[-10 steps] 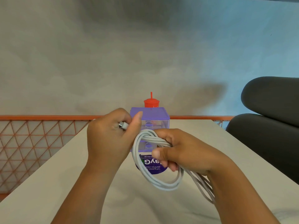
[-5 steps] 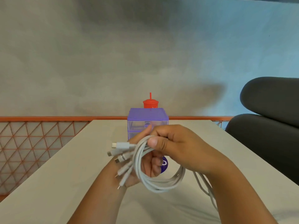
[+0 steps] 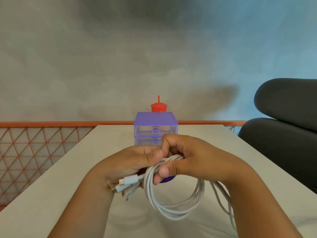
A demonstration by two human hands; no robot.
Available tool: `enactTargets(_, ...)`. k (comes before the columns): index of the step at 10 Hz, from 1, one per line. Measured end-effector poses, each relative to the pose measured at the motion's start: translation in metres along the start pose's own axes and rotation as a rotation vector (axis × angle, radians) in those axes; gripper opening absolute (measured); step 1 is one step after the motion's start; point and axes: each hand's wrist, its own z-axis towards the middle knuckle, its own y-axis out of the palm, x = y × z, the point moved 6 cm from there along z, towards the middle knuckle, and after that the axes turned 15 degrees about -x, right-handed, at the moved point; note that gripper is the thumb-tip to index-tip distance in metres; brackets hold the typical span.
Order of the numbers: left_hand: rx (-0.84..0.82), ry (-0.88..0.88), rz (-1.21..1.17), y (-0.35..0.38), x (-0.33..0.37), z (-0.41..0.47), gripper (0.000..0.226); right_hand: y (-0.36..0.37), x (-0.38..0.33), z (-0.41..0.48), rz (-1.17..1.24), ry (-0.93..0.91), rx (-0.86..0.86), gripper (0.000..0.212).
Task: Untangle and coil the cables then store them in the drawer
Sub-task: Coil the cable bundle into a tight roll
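Observation:
A bundle of white cables (image 3: pixel 173 210) hangs in a loose coil above the table. My right hand (image 3: pixel 187 158) grips the top of the coil, thumb pressed on the strands. My left hand (image 3: pixel 130 164) holds the same bundle from the left, and several plug ends (image 3: pixel 127 184) stick out below its palm. More white strands trail down to the right past my right wrist. Behind the hands stands a small purple drawer unit (image 3: pixel 155 125) with two clear drawers, both closed.
A red cup with a straw (image 3: pixel 158 106) stands behind the drawer unit. A purple round object (image 3: pixel 167 179) lies partly hidden behind my right thumb. The beige table (image 3: pixel 51 194) ends at an orange mesh railing (image 3: pixel 30 152). A dark cushioned chair (image 3: pixel 283 134) sits at the right.
My left hand has turned over and closed around the bundle near the plugs. The plug ends dropped lower, and both hands moved slightly down and together.

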Motion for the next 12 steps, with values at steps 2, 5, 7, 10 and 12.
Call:
enactTargets(2, -0.048, -0.034, -0.026, 0.003, -0.011, -0.002, 0.046, 0.014, -0.002, -0.001, 0.099, -0.029, -0.217, 0.034)
enactTargets(5, -0.236, 0.029, -0.146, 0.033, 0.008, 0.004, 0.038, 0.008, -0.002, 0.003, 0.242, -0.169, -0.181, 0.033)
enactTargets(7, -0.174, 0.052, -0.361, 0.019, 0.004, 0.0, 0.078, -0.017, 0.006, 0.002, 0.062, -0.075, 0.162, 0.026)
enactTargets(10, 0.194, 0.339, -0.506, -0.002, 0.016, -0.006, 0.078, -0.03, 0.036, -0.008, -0.004, 0.23, 0.206, 0.018)
enactTargets(12, 0.281, 0.293, -0.335, -0.005, 0.021, -0.009, 0.098, -0.032, 0.034, -0.004, 0.081, 0.286, 0.322, 0.016)
